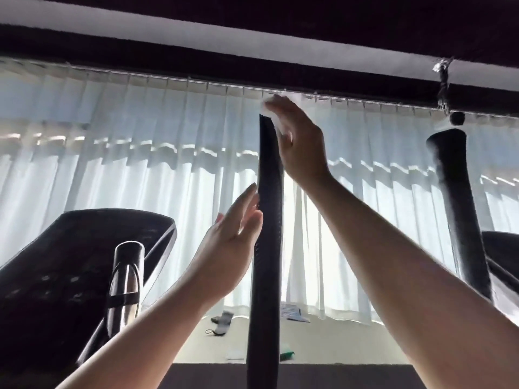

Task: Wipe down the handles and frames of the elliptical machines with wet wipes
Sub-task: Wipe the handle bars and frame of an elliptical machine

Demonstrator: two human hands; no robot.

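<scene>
Wiping the top of a tall black elliptical handle (266,209) with a white wet wipe (273,108).

The right hand (297,141) is up high, pressing the wipe over the tip of the handle, fingers bent around it. The left hand (230,242) is lower on the left side of the same handle, fingers straight and together, just touching it and holding nothing. A second black handle (460,209) stands on the right. The dark console (70,262) sits at the left. White curtains (140,164) hang behind.
</scene>
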